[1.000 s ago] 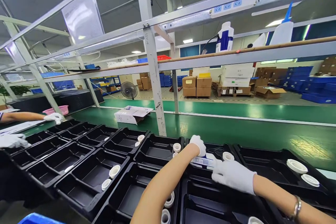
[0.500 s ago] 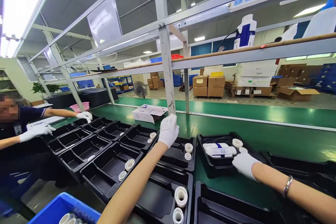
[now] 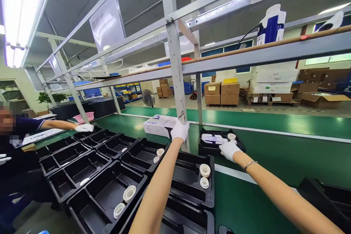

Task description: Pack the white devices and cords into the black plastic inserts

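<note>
My left hand [image 3: 180, 131], in a white glove, is at the open right end of a white box [image 3: 157, 125], in front of the metal post; its fingertips are hidden. My gloved right hand [image 3: 229, 150] grips the front edge of a black tray [image 3: 210, 150] on the green surface. Inside that tray lie a white bottle-shaped device [image 3: 214, 138] with a blue band and a white ring [image 3: 231, 136]. Rows of black trays [image 3: 106, 190] stand at the left, several with white rings [image 3: 129, 193] at their right ends.
A metal post [image 3: 179, 76] rises in the middle, carrying a shelf [image 3: 260, 53] with a blue-and-white device [image 3: 272, 25] on it. At the far left another person's gloved hand [image 3: 85, 128] is by the trays. One more black tray [image 3: 323, 197] sits at the lower right.
The tray with the device has moved away from me and to the left with my right hand. My left hand has moved to the white box's end. The other person's hands have shifted; the view has turned.
</note>
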A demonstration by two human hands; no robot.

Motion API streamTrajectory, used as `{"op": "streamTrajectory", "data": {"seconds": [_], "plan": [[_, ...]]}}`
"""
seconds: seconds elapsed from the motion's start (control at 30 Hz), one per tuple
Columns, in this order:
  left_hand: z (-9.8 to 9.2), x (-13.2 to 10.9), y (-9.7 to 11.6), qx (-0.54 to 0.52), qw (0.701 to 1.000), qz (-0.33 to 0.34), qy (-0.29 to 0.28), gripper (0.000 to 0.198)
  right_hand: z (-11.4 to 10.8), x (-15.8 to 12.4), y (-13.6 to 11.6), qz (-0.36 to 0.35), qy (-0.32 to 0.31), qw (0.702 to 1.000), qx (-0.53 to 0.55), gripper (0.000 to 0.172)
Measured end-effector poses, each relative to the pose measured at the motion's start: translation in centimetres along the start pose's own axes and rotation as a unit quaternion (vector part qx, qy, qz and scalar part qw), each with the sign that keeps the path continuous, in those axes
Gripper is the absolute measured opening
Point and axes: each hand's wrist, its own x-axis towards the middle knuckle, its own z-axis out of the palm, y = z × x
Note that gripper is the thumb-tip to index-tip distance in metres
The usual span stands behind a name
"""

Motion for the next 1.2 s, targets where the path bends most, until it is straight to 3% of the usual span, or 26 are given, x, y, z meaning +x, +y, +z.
{"op": "streamTrajectory", "data": {"seconds": [0.17, 0.3, 0.4, 0.6, 0.7, 0.8, 0.93, 1.03, 1.2], "plan": [[0.7, 0.3, -0.7, 0.005, 1.000, -0.007, 0.010, 0.079, -2.1, 1.6, -2.7, -0.017, -0.012, 1.000, 0.005, 0.032], [0.3, 0.4, -0.7, 0.001, 1.000, -0.007, 0.003, 0.081, -4.3, -2.0, -0.1, -0.006, 0.005, 1.000, 0.014, 0.040], [-0.1, 0.1, -0.2, -0.014, 1.000, 0.001, -0.008, 0.081, -5.2, -8.5, 4.4, 0.052, 0.002, 0.999, 0.017, 0.044], [-0.5, 0.4, 0.4, -0.029, 0.999, 0.004, -0.025, 0.091, -3.9, -26.7, 12.8, 0.219, -0.083, 0.971, 0.040, 0.049], [-0.2, 1.2, 0.1, -0.036, 0.999, 0.009, -0.017, 0.095, -2.9, -34.3, 14.2, 0.227, -0.108, 0.964, 0.091, 0.047], [0.0, 1.7, 0.1, -0.052, 0.998, 0.012, -0.014, 0.099, -2.3, -38.9, 13.6, 0.198, -0.080, 0.966, 0.146, 0.051], [-0.4, 1.0, 0.7, -0.066, 0.997, 0.012, -0.023, 0.096, -1.7, -41.0, 11.4, 0.191, -0.021, 0.969, 0.153, 0.050], [-1.0, -0.3, 1.7, -0.016, 0.999, 0.014, -0.037, 0.092, -0.7, -41.1, 9.7, 0.197, -0.006, 0.971, 0.134, 0.041], [-3.4, -3.7, 3.4, 0.072, 0.992, 0.074, -0.066, 0.063, 3.3, -42.6, 9.0, 0.191, 0.042, 0.976, 0.100, 0.034]]}}
